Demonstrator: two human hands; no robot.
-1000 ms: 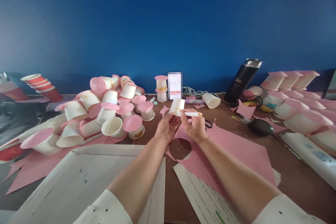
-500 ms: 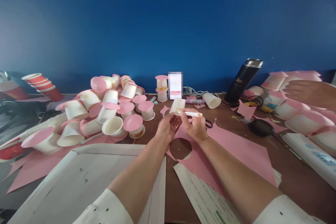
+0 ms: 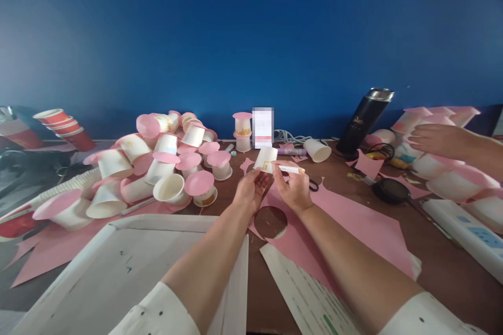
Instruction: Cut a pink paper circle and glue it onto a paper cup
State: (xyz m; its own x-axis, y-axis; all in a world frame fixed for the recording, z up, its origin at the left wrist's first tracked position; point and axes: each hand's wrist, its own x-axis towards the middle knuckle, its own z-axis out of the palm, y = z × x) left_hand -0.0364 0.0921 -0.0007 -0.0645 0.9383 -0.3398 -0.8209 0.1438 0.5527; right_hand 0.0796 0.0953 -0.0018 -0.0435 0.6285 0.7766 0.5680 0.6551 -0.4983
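Note:
My left hand (image 3: 252, 188) is closed on a white paper cup (image 3: 265, 156) held over the middle of the table. Yellowish-brown marks show on the cup's side. Between the fingers of my right hand (image 3: 294, 188) is a white marker (image 3: 290, 169), its front end against the cup and its orange-tinted end pointing right. Below my hands lies a pink paper sheet (image 3: 353, 220) with a round hole cut in it. Dark scissor handles (image 3: 313, 185) show just right of my right hand.
Many white cups with pink discs (image 3: 198, 183) crowd the left. A phone (image 3: 262, 128) stands against the blue wall, beside two stacked cups (image 3: 242, 133). To the right are a black flask (image 3: 363, 120), a power strip (image 3: 467, 230) and another person's hand (image 3: 440, 138) over more cups.
The yellowish-brown marks on the cup show more clearly, and my right hand has shifted slightly. At right, the other person's hand has moved a little left and down.

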